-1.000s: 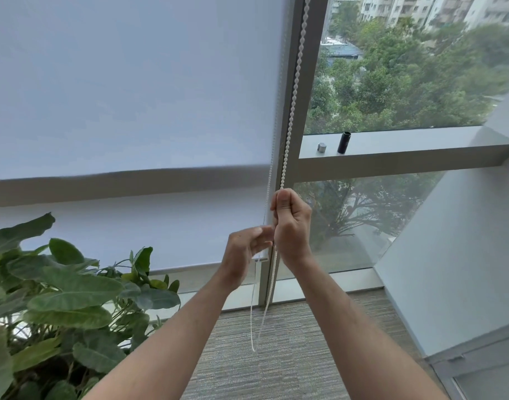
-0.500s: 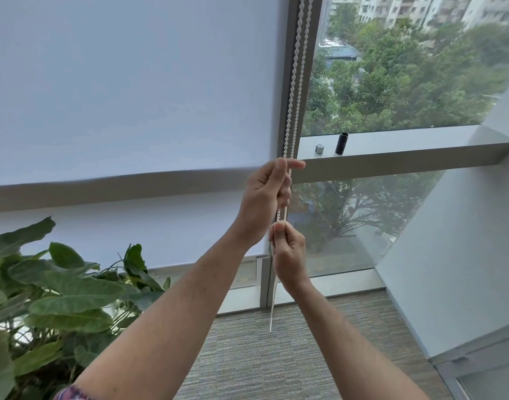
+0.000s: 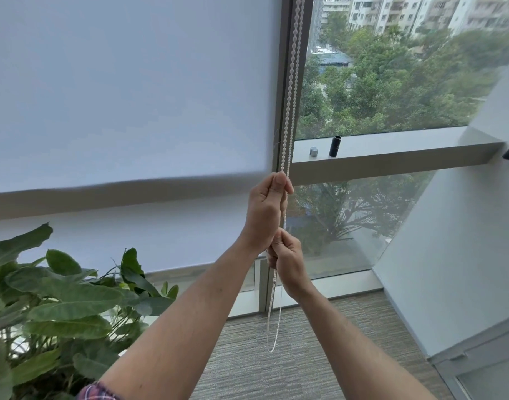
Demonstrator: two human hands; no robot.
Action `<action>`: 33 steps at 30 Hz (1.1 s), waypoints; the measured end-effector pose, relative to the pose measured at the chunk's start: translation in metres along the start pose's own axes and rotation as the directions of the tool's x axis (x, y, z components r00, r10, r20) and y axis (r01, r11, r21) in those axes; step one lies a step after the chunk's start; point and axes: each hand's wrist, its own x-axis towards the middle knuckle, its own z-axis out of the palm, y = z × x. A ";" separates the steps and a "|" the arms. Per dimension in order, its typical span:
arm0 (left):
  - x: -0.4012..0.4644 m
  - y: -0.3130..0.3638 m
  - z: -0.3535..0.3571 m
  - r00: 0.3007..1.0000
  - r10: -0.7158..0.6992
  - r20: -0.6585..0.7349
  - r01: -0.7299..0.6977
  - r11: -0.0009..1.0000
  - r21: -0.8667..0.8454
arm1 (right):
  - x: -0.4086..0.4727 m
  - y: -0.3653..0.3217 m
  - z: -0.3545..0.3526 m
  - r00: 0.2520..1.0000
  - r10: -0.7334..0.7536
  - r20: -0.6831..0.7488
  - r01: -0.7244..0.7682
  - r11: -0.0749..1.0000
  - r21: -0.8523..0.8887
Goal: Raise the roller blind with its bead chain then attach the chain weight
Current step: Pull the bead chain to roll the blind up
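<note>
A white roller blind (image 3: pixel 126 88) covers the left window pane, its bottom edge level with the window's cross rail. The white bead chain (image 3: pixel 290 82) hangs in two strands along the grey mullion, and its loop ends near the carpet. My left hand (image 3: pixel 266 212) grips the chain at the height of the blind's bottom edge. My right hand (image 3: pixel 286 262) grips the chain just below the left hand. A black cylindrical chain weight (image 3: pixel 334 146) stands on the rail beside a small silver cap (image 3: pixel 314 151).
A large leafy plant (image 3: pixel 60 307) fills the lower left. A grey rail (image 3: pixel 391 157) crosses the window to the right. A white wall panel (image 3: pixel 463 241) slants on the right. Grey carpet (image 3: pixel 276 370) lies below.
The left hand went from beside the right hand up the chain and now grips above it. The blind's bottom edge sits slightly higher, and the view has tilted upward a little.
</note>
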 end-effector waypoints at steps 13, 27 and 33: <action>-0.050 -0.057 -0.024 0.976 -0.210 -0.059 0.215 0.972 0.095 | 0.038 -0.051 -0.007 0.991 -0.124 -0.056 0.126 0.991 0.035; -0.074 -0.080 -0.031 0.937 -0.350 -0.024 0.347 0.917 0.194 | 0.045 -0.084 0.024 0.953 -0.300 -0.043 0.303 0.944 0.133; -0.084 -0.084 -0.040 0.923 -0.382 0.052 0.363 0.906 0.217 | 0.031 -0.064 0.023 0.965 -0.260 -0.044 0.263 0.961 0.089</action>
